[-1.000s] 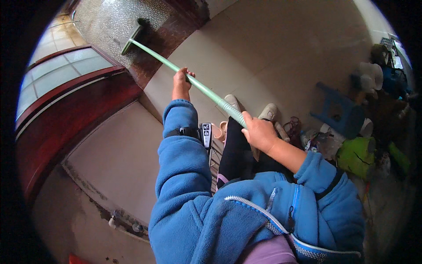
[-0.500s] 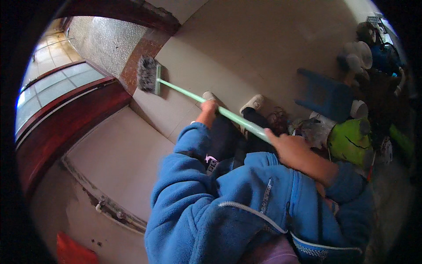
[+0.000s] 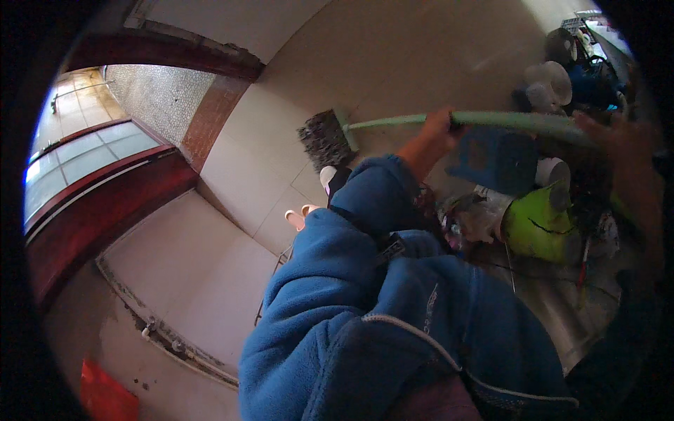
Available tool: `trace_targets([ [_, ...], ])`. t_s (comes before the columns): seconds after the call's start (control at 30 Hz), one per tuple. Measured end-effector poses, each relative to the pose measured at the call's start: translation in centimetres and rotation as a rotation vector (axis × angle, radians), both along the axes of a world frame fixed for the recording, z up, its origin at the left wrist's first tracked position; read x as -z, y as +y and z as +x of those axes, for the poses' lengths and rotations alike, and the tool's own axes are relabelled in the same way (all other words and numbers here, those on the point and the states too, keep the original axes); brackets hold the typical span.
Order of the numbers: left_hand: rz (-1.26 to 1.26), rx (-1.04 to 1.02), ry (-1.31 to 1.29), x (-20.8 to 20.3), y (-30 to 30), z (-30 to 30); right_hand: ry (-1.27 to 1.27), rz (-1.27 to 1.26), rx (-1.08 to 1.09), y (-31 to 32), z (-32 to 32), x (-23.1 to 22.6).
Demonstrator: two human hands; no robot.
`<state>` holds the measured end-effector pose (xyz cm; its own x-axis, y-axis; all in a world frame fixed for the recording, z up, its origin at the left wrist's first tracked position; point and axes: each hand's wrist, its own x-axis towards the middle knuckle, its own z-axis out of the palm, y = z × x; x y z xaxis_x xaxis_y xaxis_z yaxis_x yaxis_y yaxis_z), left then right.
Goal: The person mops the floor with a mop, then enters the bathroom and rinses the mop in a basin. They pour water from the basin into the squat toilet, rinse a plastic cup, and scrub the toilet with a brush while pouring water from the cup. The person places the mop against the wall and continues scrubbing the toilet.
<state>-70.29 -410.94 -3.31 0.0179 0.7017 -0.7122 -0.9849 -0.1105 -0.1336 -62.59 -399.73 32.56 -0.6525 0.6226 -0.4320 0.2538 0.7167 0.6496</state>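
A broom with a pale green handle and a dark bristle head lies across the upper middle of the view, its bristles on the beige tiled floor. My left hand is closed round the handle near the head, at the end of a blue fleece sleeve. My right hand, blurred at the right edge, grips the handle farther along. My feet in light slippers show below the bristles.
A blue plastic stool, a lime-green bucket, white cups and other clutter crowd the right side. A dark red wall with windows runs along the left. A floor drain channel and a red object lie lower left.
The broom head has swung from the far wall toward my feet and to the right. Both hands moved right with the handle, and my view turned toward the cluttered side.
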Motion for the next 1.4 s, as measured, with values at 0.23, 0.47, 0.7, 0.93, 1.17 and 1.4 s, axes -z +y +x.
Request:
trace_targets([
  [0.23,0.243,-0.321,0.751,1.6,12.2,-3.5,0.651,0.158,0.06,11.9,-1.4,3.2],
  [0.47,0.765,-0.635,-0.146,3.7,16.5,-6.5,0.149,0.241,-0.347,10.9,-1.8,1.3],
  [0.7,0.529,-0.481,0.337,1.6,19.4,-2.5,0.08,0.196,-0.243,11.5,-1.3,-1.6],
  [0.93,0.594,-0.549,-0.343,5.7,9.6,-5.8,0.049,0.035,-0.124,9.9,-5.1,0.9],
  [1.17,-0.144,-0.289,0.096,16.9,-8.1,-18.4,0.173,-0.39,-0.102,0.7,-11.9,18.8],
  [1.4,-0.459,-0.639,-0.019,22.6,-25.1,-38.8,0.618,-0.776,-0.181,-14.5,-23.9,33.0],
])
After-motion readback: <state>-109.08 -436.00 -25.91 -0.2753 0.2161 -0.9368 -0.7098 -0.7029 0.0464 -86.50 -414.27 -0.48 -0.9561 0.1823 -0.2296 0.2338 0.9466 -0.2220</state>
